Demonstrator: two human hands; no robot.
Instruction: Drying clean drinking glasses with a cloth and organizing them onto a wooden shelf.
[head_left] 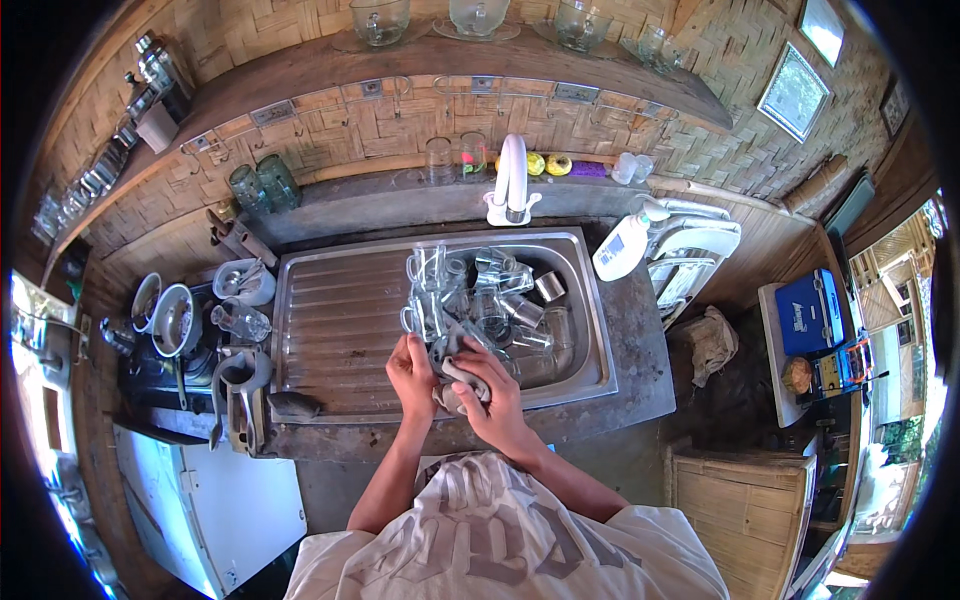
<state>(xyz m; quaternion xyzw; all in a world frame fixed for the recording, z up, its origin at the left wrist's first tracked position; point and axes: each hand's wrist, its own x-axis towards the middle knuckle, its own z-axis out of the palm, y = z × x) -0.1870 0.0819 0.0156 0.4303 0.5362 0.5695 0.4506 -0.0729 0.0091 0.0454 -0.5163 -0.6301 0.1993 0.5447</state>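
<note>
Above the near edge of the sink, my hands are close together. My right hand is closed round a bunched grey cloth. My left hand has curled fingers at the left of the cloth, just below a clear glass mug; what it grips is hard to make out. Beyond them, another glass mug stands at the left edge of the basin. Several glasses and metal cups are heaped in the steel sink.
A ribbed drainboard lies left of the basin, a white faucet behind it. A white pump bottle stands at the right. Pots, a glass pitcher and a utensil tub crowd the left. A wooden shelf with glassware hangs above.
</note>
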